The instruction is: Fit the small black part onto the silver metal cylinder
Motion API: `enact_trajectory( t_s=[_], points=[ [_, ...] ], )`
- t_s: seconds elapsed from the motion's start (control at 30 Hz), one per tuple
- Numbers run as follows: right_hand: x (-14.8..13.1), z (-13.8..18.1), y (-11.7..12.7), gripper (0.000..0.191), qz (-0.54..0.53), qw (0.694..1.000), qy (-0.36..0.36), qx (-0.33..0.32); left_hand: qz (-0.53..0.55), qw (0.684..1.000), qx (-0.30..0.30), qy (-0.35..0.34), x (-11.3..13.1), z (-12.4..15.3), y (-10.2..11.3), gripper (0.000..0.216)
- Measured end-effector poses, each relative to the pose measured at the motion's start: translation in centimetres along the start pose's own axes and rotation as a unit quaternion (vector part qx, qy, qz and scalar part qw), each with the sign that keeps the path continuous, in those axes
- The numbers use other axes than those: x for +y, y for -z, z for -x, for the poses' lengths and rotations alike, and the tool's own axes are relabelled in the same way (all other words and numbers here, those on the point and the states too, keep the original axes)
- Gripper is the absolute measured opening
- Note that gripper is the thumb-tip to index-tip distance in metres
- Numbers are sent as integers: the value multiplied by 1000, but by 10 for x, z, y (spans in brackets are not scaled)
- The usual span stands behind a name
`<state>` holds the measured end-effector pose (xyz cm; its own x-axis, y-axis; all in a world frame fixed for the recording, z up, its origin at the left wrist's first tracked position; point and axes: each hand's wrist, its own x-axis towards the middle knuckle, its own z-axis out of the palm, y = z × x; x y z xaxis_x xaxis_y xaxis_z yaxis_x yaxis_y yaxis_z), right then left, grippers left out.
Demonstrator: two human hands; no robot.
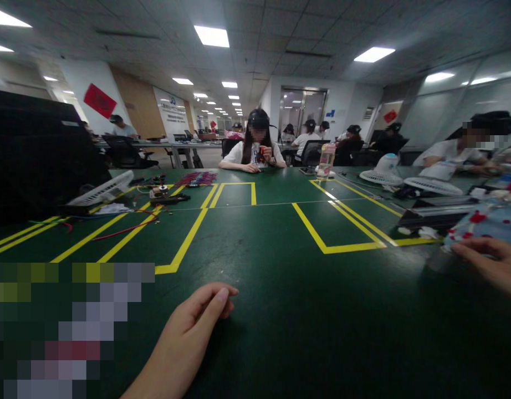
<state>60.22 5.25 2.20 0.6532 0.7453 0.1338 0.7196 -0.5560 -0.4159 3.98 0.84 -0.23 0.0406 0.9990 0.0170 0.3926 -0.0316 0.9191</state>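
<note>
My left hand (197, 327) rests low in the middle over the green table (272, 277). Its fingers are curled in and the thumb lies along them; nothing shows in it. At the right edge, my right hand (494, 263) reaches in with thumb and finger drawn together at the tips. Those tips meet the lower edge of a light blue item with red spots (484, 221), possibly cloth. Just below them is a blurred, greyish, see-through object (442, 260); whether the fingers grip it or the blue item is unclear.
Yellow tape (355, 247) marks the table. To the left are a black box (35, 160), a white fan part (106, 188), a small motor (159, 192) and wires. Right are white fans (381, 176), dark metal pieces (434, 213) and a bottle (326, 160). A person (255, 144) sits opposite.
</note>
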Motion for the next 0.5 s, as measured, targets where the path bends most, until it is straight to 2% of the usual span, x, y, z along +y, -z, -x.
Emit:
enact_trajectory(
  t_s=[0.1,0.5],
  points=[
    [7,-7,-8,62,9,1000,-11,27,0,1000,-2,-3,0,0,0,30],
    [11,-10,-11,61,5,1000,8,17,-4,1000,-10,2,-2,1,0,31]
  ],
)
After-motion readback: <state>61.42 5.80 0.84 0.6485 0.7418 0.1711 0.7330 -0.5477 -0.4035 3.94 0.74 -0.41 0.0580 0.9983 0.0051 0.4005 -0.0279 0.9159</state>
